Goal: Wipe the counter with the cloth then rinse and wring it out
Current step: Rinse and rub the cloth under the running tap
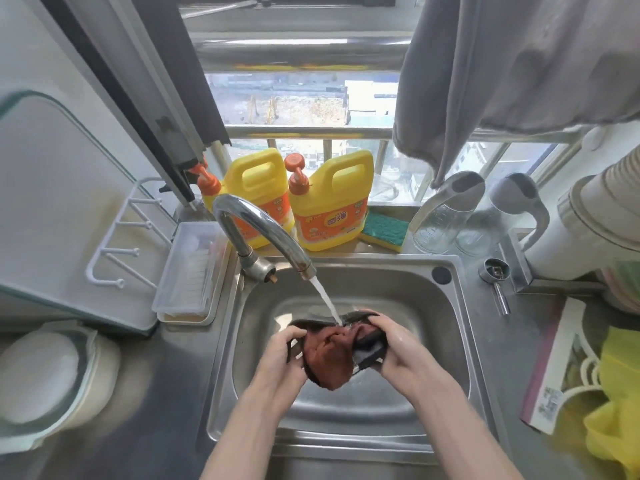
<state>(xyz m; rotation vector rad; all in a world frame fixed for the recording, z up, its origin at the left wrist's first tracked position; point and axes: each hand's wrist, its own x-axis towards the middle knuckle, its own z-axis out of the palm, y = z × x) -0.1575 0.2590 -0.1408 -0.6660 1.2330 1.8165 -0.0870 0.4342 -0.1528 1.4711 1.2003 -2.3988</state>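
Note:
A wet cloth (330, 355), rust-brown on one side and dark grey on the other, is bunched up over the steel sink (446, 327). My left hand (282, 358) grips its left side and my right hand (398, 344) grips its right side. The curved chrome tap (263, 233) is running, and the stream of water (325, 299) lands on the top of the cloth between my hands. The steel counter (152, 410) lies on both sides of the sink.
Two yellow detergent jugs (329, 202) and a green sponge (382, 230) stand on the sill behind the sink. Left are a clear box (187, 275), a white rack (117, 237) and a lidded bowl (45, 382). Right are glass jars (446, 209), a book (554, 368) and yellow plastic (616, 403).

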